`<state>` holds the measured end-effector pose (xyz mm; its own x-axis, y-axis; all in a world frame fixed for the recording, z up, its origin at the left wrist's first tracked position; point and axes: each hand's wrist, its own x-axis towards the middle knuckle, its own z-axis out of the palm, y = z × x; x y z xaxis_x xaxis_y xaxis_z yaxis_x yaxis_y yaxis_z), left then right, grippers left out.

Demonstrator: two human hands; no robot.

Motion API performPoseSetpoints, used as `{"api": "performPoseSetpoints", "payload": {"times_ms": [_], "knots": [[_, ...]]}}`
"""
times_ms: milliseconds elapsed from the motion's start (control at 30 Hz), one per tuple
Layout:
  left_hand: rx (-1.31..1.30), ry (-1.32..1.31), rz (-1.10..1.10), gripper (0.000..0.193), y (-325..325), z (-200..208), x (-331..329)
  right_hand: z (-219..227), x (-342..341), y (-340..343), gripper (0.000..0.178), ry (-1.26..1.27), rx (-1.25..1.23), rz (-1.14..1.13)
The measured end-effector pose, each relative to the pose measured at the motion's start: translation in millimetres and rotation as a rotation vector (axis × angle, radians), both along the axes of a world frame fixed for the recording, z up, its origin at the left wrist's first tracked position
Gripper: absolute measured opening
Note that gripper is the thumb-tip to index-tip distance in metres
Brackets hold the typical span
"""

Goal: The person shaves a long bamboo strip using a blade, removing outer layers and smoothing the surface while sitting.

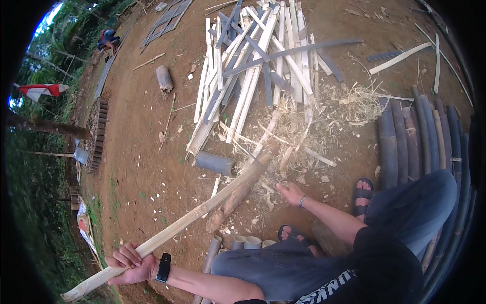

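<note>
My left hand [132,263] is wrapped round the lower left end of a long split bamboo strip [190,217]. The strip slants up to the right, and its far end lies across a wooden log [234,201] on the ground. Beside that far end, my right hand [291,194] is closed on what looks like a knife; its thin blade [248,152] is blurred and partly hidden behind the strip. Pale curled shavings [298,134] lie around the log's upper end.
Beyond the log is a heap of split bamboo strips [268,55]. Short bamboo pieces [215,163] lie nearby, with cut tubes [252,242] by my knee. Long bamboo poles [389,147] lie at my right. A person [107,40] crouches far off at the upper left.
</note>
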<state>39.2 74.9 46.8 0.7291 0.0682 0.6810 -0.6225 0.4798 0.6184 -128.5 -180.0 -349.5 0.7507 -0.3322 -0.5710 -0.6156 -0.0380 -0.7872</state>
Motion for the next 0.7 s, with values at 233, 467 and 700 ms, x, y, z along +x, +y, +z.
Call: {"api": "performPoseSetpoints", "payload": {"times_ms": [233,467,700], "knots": [[-0.073,-0.049,-0.370,0.062,4.3,4.2,0.6,-5.3,14.9,17.7,0.076,-0.077,0.037,-0.130],[-0.163,-0.100,-0.810,0.059,9.2,2.2,3.8,27.9,12.2,-1.6,0.066,0.093,0.352,-0.159],[-0.183,-0.142,-0.825,0.060,-3.3,-0.3,8.4,-6.2,15.9,-4.0,0.075,0.074,0.204,-0.155]]}}
